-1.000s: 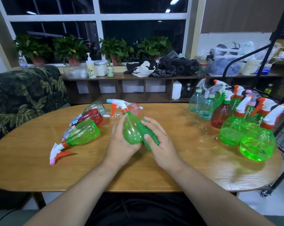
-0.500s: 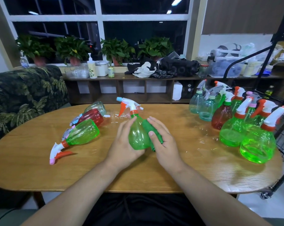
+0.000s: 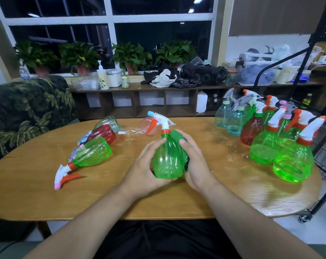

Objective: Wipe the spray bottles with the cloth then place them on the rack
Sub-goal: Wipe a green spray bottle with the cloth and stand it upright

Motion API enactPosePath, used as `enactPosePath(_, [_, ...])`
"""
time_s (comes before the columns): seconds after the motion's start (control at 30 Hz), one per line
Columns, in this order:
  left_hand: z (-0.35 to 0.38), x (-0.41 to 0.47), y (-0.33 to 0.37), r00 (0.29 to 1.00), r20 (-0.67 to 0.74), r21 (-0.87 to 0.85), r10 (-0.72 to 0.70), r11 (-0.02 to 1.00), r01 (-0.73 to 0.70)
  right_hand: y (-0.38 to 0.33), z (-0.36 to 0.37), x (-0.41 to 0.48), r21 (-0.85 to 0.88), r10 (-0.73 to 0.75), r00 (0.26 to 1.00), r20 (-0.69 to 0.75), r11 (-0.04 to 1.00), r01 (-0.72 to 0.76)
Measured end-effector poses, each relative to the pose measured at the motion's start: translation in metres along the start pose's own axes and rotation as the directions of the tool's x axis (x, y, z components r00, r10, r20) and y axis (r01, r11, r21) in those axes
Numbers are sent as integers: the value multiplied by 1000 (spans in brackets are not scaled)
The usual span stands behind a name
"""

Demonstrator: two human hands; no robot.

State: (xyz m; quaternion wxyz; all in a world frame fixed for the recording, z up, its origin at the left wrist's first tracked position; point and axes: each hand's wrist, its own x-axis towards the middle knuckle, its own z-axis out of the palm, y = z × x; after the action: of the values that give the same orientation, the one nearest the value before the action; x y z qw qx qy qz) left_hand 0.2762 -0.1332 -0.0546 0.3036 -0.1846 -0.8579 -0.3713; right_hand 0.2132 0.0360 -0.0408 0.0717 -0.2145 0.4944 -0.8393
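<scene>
Here, bulbous translucent bottle, soft cloth

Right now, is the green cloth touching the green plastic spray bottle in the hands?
Touching. The head view shows the right hand pressing the green cloth against the side of the green plastic spray bottle, with no gap.

Green cloth mostly out of sight, squeezed between the right grip and the green spray bottle. Pink bottle half-hidden behind its trigger. Black rack cut off at the right edge.
</scene>
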Motion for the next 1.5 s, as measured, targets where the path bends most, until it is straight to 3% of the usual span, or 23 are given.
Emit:
enactPosePath(0.17, [-3,0,-5,996,72,-7,-48,999,49,-2,-2,-1,-9,10,1000,-8,1000,-10])
enactPosePath(0.47, [3,2,-9,999,48,68,-5,998,2,7,1,-5,-335,-174,984,46,925,180])
enactPosePath(0.6, [4,5,-12,993,-85,44,-76,996,80,12,1,-8,-530,-295,943,152,781,330])
enactPosePath(0.77, [-1,8,-13,936,-229,-54,-268,963,263,17,9,-17,-649,-299,886,355,603,464])
enactPosePath(1.0, [-1,6,-10,940,-243,-9,-238,970,243,16,6,-16,-649,-265,921,284,655,388])
enactPosePath(1.17, [4,2,-10,991,-87,60,-98,993,103,15,0,-9,-536,-245,963,110,802,266])
enactPosePath(1.33, [6,-1,-4,998,44,28,-34,999,33,5,-2,-3,-217,-106,994,-12,971,101])
enactPosePath(1.5, [0,-3,7,997,49,-33,-58,998,59,-8,-3,-1,134,105,994,-13,986,-102])
